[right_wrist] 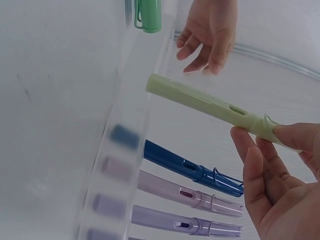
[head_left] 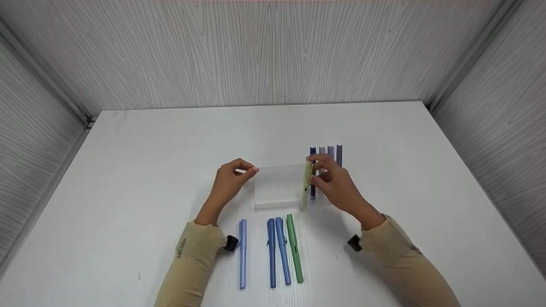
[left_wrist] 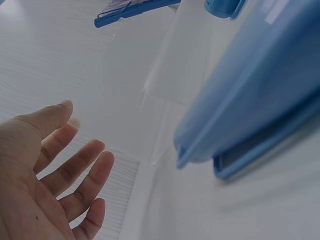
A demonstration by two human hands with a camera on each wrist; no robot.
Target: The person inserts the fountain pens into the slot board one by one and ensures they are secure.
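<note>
My right hand (head_left: pixel 337 183) pinches a pale green pen (right_wrist: pixel 200 102) by its clip end, between thumb and fingers. The pen's other end points down over a clear case (head_left: pixel 279 204), left of several pens standing in it. Those pens are dark blue (right_wrist: pixel 175 162), pinkish lilac (right_wrist: pixel 165 187), and purple shades such as the lavender pen (right_wrist: pixel 155 217). At the case's upper left corner is my left hand (head_left: pixel 230 179), its fingers loosely bent and thumb near the index finger. Whether its fingertips touch the case cannot be told.
In front of the case lie a light blue pen (head_left: pixel 242 256), a dark blue pen (head_left: pixel 272 256), a mid-blue pen (head_left: pixel 283 253) and a green pen (head_left: pixel 294 249). Wood-grain panels (head_left: pixel 256 55) stand behind and beside the white table (head_left: pixel 149 170).
</note>
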